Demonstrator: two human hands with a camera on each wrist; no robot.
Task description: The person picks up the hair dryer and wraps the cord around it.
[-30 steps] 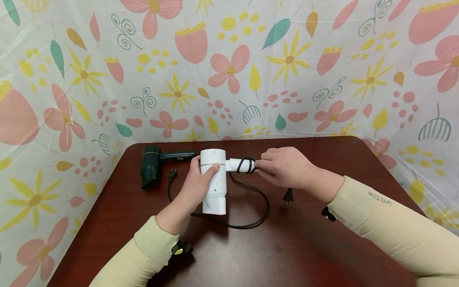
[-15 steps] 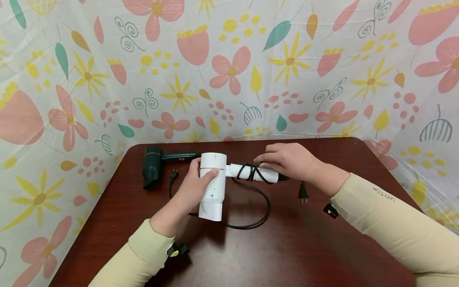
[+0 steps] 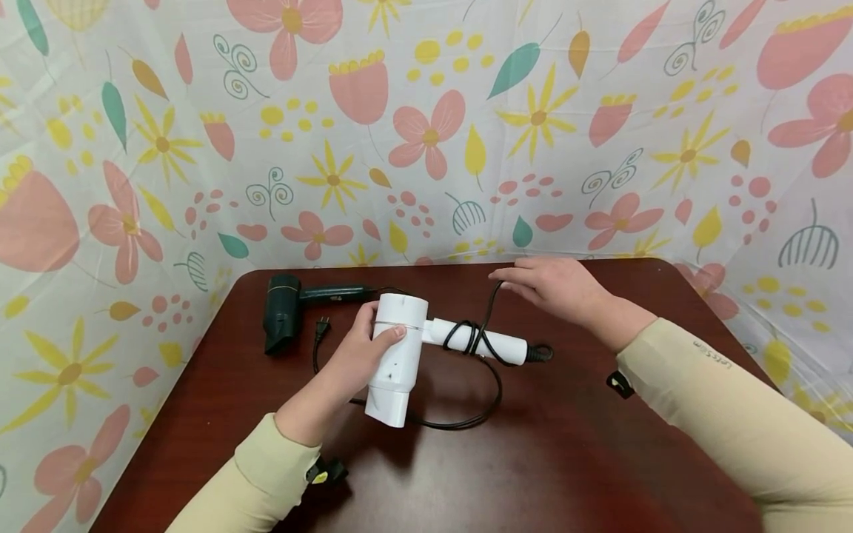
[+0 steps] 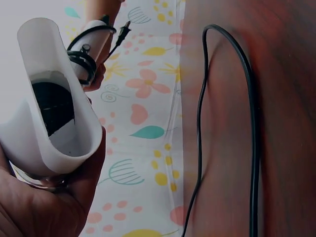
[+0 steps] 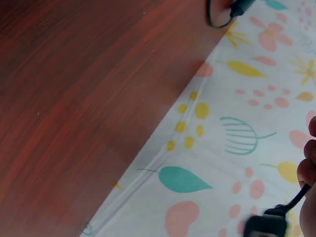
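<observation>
White hair dryer clasped in the left hand's fingers
Right hand's fingers pinch the black cord looped around the dryer's handle.

The right sleeve reads "LetsSlim", upside down in the head view.

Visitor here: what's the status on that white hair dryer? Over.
Left grip around white hair dryer. Right grip holding black cord, looped round the dryer's handle. Possible snag: loose cord on table below.
</observation>
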